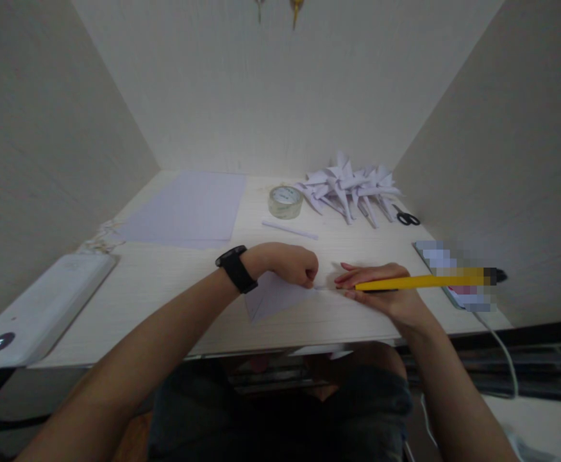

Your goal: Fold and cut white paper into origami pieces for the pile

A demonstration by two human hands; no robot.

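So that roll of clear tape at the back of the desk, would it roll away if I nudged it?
Probably not: the tape roll lies flat on its side on the desk, so it would likely slide. It looks light and stiff, easy to lift by its rim.

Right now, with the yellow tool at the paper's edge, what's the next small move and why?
Probably a short draw of the long yellow tool along the edge of the small folded white paper sheet. The right hand holds the tool with its tip beside the paper's right corner, and the left hand, fisted, already presses that corner onto the pale wooden desk. Whether it is a cutter or a ruler is unclear.
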